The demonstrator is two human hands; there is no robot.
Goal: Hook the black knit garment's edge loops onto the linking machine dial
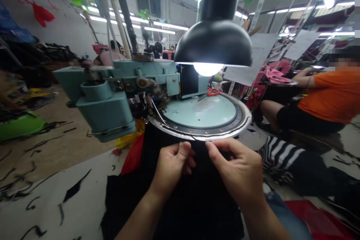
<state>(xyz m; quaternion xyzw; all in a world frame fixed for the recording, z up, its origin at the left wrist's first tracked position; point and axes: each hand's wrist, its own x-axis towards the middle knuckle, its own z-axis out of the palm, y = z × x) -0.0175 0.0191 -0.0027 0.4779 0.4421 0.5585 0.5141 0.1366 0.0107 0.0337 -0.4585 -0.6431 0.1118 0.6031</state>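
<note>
Black fabric (197, 198) hangs below the front of a machine's toothed ring (245, 118). The left hand (173, 161) and right hand (239, 161) reach forward, slightly apart, thumbs uppermost, fingers curled, pinching its upper edge. A lit lamp (216, 43) hangs above.

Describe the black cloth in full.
The black cloth looks like plain, soft, matte fabric. It spreads below the toothed ring and runs out of view at the bottom. The left hand and right hand seem to pinch its upper edge near the ring. Whether it is hooked onto the ring is unclear.
</note>
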